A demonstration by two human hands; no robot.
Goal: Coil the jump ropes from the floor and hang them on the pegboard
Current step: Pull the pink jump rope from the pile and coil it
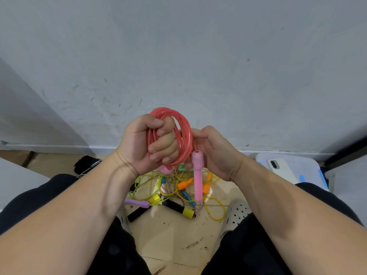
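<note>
Coral rope (pixel 184 132): glossy, semi-clear plastic cord wound into a tight oval coil of several loops, held up mid-frame in front of the wall (pixel 198 56), above the floor pile. Its pink handle (pixel 198 179) is smooth and matte w/ a bulb top, then a slim rod hanging straight down from the coil's right side. A 2nd pink handle (pixel 165 169) shows only a rounded end, below the left hand (pixel 139 143). Left hand is a fist, inner wrist and fingertips toward the camera, fingers curled round the coil's left strands, thumb folded on top: grip closed tight on the coil. Right hand (pixel 216 153) has its back to the camera, fingers curled in at the coil's right edge just above the bulb. Its grip is closed on the cord there, fingertips hidden behind the loops. Both forearms are bare and reach in from the near corners. Below, the beige tiled floor (pixel 178 235) is scuffed and dirt-specked. On it lies a tangled rope pile (pixel 174 191): thin yellow-green cords, a braided pink-white one, orange carrot-shaped handles (pixel 184 184), a purple handle (pixel 137 203) and black handles w/ yellow caps (pixel 178 208). A white perforated clog (pixel 238 211) sits near right. Far right, a phone (pixel 278 167) lies on a translucent plastic lid (pixel 297 158). The wall is grey, matte and marked.
</note>
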